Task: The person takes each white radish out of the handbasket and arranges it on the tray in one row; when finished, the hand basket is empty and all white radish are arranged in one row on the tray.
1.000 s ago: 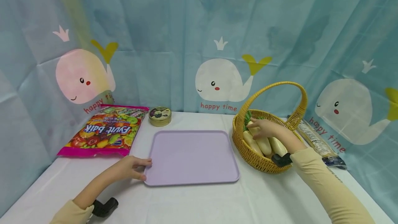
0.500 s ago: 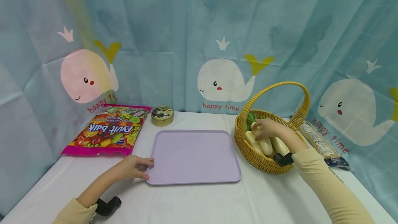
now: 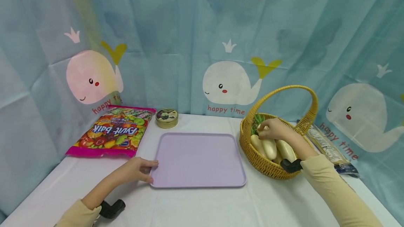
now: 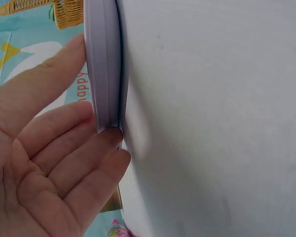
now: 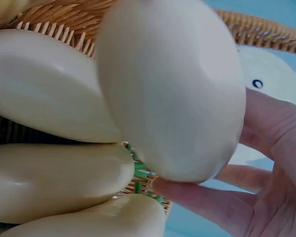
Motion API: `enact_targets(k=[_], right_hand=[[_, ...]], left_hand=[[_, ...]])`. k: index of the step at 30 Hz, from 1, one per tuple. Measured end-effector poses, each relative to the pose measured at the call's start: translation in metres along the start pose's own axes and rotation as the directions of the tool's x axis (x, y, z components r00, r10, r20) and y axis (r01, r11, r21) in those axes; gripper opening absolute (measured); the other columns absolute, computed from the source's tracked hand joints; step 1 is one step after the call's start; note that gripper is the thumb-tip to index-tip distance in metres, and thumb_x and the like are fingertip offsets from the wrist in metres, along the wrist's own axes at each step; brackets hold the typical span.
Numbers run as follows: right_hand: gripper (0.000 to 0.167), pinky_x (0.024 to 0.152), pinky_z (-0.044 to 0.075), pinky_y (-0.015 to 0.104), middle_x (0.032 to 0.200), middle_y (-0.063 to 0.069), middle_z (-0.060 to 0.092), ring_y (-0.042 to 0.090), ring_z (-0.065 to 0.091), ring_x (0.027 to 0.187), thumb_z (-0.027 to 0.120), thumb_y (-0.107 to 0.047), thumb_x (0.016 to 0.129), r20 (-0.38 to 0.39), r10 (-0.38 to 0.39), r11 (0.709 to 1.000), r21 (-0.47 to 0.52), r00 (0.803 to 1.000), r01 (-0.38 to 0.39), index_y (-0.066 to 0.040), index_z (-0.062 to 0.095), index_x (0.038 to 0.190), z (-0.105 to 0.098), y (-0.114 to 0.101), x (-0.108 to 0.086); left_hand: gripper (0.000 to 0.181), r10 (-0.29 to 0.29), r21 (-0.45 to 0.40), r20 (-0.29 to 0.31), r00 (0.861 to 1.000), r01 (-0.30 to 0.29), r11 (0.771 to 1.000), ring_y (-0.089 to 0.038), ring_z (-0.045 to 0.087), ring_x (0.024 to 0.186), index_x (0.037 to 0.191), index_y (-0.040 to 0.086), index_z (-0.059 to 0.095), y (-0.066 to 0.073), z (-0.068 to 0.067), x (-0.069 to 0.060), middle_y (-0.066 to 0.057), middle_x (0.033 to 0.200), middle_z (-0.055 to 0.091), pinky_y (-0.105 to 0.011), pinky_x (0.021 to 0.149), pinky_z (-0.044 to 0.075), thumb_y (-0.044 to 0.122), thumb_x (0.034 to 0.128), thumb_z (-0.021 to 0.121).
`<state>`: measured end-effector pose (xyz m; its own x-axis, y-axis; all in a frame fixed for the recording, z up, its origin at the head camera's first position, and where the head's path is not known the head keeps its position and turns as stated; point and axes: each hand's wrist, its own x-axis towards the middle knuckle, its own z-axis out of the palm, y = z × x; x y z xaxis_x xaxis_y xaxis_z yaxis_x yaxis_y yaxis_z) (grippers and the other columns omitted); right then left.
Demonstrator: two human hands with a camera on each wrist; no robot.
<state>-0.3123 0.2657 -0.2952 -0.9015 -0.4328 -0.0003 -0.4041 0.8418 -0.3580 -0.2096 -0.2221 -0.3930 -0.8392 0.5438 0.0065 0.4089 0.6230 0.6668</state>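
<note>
In the head view, my right hand [image 3: 276, 130] reaches into the wicker basket [image 3: 262, 164] at right, its curled fingers at the upper end of a pale radish-like vegetable [image 3: 269, 148]. The right wrist view shows a large pale vegetable [image 5: 172, 89] between the thumb and fingers of my right hand [image 5: 266, 182], above several others. At the left, my left hand [image 3: 135, 171] touches the lilac tray [image 3: 199, 160] near its front left corner, fingers spread and relaxed. Seen from the left wrist, my left hand [image 4: 54, 148] has thumb and fingertips against the tray's rim [image 4: 103, 69].
A colourful candy bag [image 3: 113, 131] lies at the back left, beside a round gold tin [image 3: 167, 118]. A long printed packet [image 3: 329, 148] lies right of the basket, whose tall handle [image 3: 284, 88] arches over it. A whale-printed curtain [image 3: 173, 45] hangs behind the white-covered table [image 3: 202, 206].
My right fingers have curled in more around the vegetable's upper end. My left hand stays at the tray's edge. The head view has turned slightly left, shifting the scene rightward.
</note>
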Motion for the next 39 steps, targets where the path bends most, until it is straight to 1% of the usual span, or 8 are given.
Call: enact_targets(k=[3,5,8,13,20,26,34,39], right_hand=[[0.036,0.044,0.050,0.031,0.102,0.022,0.058,0.017,0.056,0.057,0.071,-0.021,0.077,0.008,0.024,0.998,0.065,1.000,-0.024,0.003,0.063,0.104,-0.002,-0.002,-0.003],[0.036,0.045,0.051,0.031,0.104,0.023,0.056,0.015,0.056,0.057,0.071,-0.021,0.078,0.016,0.044,0.995,0.086,0.999,-0.045,0.002,0.063,0.105,-0.003,-0.004,-0.004],[0.035,0.047,0.052,0.030,0.104,0.025,0.055,0.014,0.056,0.058,0.070,-0.020,0.078,0.022,0.042,0.995,0.085,0.999,-0.044,0.002,0.063,0.105,-0.003,-0.005,-0.005],[0.035,0.045,0.051,0.030,0.109,0.029,0.053,0.017,0.057,0.053,0.070,-0.018,0.078,0.001,0.017,0.997,0.075,1.000,-0.017,0.003,0.062,0.106,-0.003,-0.003,-0.008],[0.040,0.053,0.052,0.030,0.118,0.026,0.049,0.022,0.059,0.073,0.071,-0.026,0.078,-0.078,0.021,0.991,0.133,0.997,-0.010,-0.002,0.062,0.108,-0.010,0.000,-0.020],[0.049,0.054,0.053,0.030,0.123,0.026,0.045,0.019,0.059,0.069,0.071,-0.031,0.077,-0.090,0.062,0.979,0.201,0.994,-0.043,-0.002,0.059,0.114,-0.015,-0.004,-0.033],[0.048,0.054,0.054,0.031,0.136,0.021,0.034,0.020,0.060,0.062,0.071,-0.030,0.076,-0.100,0.097,0.959,0.274,0.990,-0.066,0.000,0.059,0.112,-0.015,-0.005,-0.044],[0.051,0.058,0.054,0.032,0.133,0.015,0.041,0.021,0.061,0.069,0.071,-0.031,0.076,-0.099,0.109,0.937,0.343,0.989,-0.069,0.000,0.057,0.114,-0.013,-0.006,-0.050]], left_hand=[[0.061,0.001,0.009,0.001,1.000,-0.001,1.000,-0.038,0.052,0.104,0.115,-0.005,0.058,0.001,0.000,0.000,-0.023,0.117,0.053,-0.039,0.081,0.048,0.028,0.0671,0.077],[0.064,0.010,0.013,0.008,1.000,-0.010,1.000,-0.038,0.052,0.103,0.116,-0.006,0.056,0.002,0.000,-0.001,-0.024,0.118,0.052,-0.039,0.080,0.048,0.028,0.0668,0.077],[0.066,0.027,0.027,0.019,0.999,-0.027,0.999,-0.038,0.052,0.103,0.118,-0.007,0.054,0.003,0.001,-0.001,-0.026,0.118,0.051,-0.038,0.080,0.049,0.028,0.0668,0.076],[0.067,0.017,0.006,0.023,1.000,-0.017,1.000,-0.039,0.050,0.105,0.119,-0.008,0.053,0.002,0.000,-0.001,-0.026,0.119,0.049,-0.038,0.081,0.048,0.028,0.0672,0.076],[0.068,-0.008,-0.016,0.008,1.000,0.008,1.000,-0.039,0.049,0.107,0.119,-0.007,0.053,0.003,0.000,0.000,-0.028,0.119,0.049,-0.040,0.082,0.047,0.029,0.0659,0.077],[0.069,-0.053,-0.020,0.015,0.998,0.053,0.998,-0.039,0.050,0.105,0.120,-0.005,0.054,0.004,0.001,0.001,-0.029,0.118,0.049,-0.041,0.082,0.047,0.029,0.0644,0.078],[0.069,-0.055,-0.023,0.022,0.998,0.055,0.998,-0.041,0.049,0.106,0.120,-0.006,0.053,0.002,0.000,0.001,-0.031,0.119,0.048,-0.042,0.082,0.047,0.028,0.0653,0.078],[0.068,-0.027,-0.013,0.026,0.999,0.027,1.000,-0.040,0.050,0.105,0.119,-0.006,0.054,0.001,0.000,0.002,-0.031,0.117,0.049,-0.041,0.081,0.048,0.028,0.0660,0.078]])
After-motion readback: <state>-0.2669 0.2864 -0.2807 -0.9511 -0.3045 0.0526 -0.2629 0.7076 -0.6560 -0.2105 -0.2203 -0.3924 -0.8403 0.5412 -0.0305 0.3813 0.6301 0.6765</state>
